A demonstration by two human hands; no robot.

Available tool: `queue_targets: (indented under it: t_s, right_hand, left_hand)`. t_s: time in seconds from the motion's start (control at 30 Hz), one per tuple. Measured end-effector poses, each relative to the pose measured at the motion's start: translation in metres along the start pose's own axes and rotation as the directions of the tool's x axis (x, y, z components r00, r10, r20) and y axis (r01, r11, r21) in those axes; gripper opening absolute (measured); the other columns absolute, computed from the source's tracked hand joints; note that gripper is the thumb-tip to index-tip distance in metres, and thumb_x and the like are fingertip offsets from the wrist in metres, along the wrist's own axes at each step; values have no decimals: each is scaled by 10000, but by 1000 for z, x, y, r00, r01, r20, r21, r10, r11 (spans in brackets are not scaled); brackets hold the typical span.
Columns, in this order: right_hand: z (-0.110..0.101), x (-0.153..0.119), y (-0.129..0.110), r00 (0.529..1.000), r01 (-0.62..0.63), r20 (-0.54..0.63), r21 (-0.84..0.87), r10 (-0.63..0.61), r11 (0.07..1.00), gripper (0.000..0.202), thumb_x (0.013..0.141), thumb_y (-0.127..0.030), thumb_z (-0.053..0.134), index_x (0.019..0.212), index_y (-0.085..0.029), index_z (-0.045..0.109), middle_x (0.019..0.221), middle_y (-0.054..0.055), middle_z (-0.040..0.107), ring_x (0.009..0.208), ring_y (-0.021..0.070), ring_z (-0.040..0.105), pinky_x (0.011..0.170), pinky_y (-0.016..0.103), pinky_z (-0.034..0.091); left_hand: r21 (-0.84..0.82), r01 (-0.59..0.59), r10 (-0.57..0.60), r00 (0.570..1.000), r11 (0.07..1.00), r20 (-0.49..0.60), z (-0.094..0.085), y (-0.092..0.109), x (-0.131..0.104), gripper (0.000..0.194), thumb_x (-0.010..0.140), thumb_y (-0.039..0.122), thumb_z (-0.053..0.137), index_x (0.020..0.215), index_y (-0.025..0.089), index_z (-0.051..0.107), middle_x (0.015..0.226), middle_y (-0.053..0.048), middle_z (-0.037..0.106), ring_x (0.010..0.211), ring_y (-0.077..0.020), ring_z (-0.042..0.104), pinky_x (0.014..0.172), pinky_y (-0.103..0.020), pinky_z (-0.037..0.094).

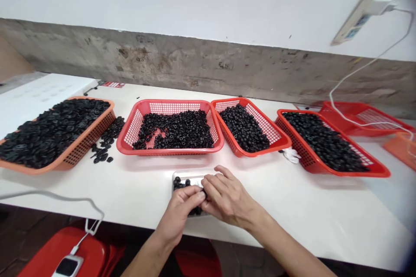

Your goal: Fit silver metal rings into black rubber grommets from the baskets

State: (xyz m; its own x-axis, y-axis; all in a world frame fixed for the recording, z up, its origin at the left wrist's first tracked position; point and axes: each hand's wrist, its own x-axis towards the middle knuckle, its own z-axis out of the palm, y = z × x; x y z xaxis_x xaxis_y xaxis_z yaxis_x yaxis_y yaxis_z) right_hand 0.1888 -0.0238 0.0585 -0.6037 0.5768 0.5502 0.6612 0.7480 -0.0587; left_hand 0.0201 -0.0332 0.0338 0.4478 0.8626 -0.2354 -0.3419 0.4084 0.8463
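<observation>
The worktop (pixel 136 190) gives the loose parts nothing to stop them, so a dropped piece could roll off its near edge. The orange basket (pixel 87 147) at the left is heaped close to its rim; a knock from a passing arm could spill more beside the loose black pieces (pixel 102 153) that lie at its right. The pink basket (pixel 169 152) stands in the middle, with the red basket (pixel 277 136) close at its right and another basket (pixel 305 156) farther right; pieces could get mixed if one fell into the wrong basket. The clear tray (pixel 185 173) sits just on the near side of the pink basket, under the fingers, and a wrist pressing its rim might tip it.

Both forearms come in from the near edge, angled toward each other, the right one reaching in from farther out. The left hand (pixel 182 203) pinches with thumb and forefinger; the right hand (pixel 224 194) is curled, back upward, its fingertips closed against the left's, with one finger raised toward the far side. Between them, over the tray, both grip a small black piece (pixel 204 194), mostly hidden by the fingers. With so little to hold, it could slip if squeezed unevenly.
</observation>
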Motion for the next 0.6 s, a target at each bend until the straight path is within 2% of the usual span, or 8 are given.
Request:
queue_targets:
  t_s: [0.2, 0.4, 0.6]
  right_hand:
    - [-7, 0, 4, 999, 28, 23, 8, -28, 1000, 103, 943, -239, 481, 949, -194, 573, 749, 44, 654, 673, 200, 611, 916, 420, 466]
    - [-5, -6, 5, 1000, 1, 15, -1, -1, 1000, 78, 937, -241, 501, 926, -199, 566, 756, 44, 685, 649, 183, 618, 891, 404, 447]
    - [-4, -8, 3, 998, -45, 40, 2, 45, 999, 156, 956, -277, 483, 1028, -164, 563, 842, 69, 718, 712, 206, 640, 916, 449, 397]
  left_hand:
    - [32, -6, 5, 1000, 999, 21, 3, 2, -2, 201, 864, 324, 680, 766, 149, 700, 738, -19, 611, 760, -154, 513, 769, -258, 399]
    - [-127, 33, -32, 999, 991, 11, 13, -4, 0, 231, 850, 351, 697, 748, 147, 662, 731, -4, 572, 707, -122, 467, 705, -230, 388]
    - [-103, -2, -2, 999, 995, -40, 14, -9, 3, 225, 852, 328, 677, 724, 145, 653, 722, -9, 581, 703, -128, 465, 700, -236, 390]
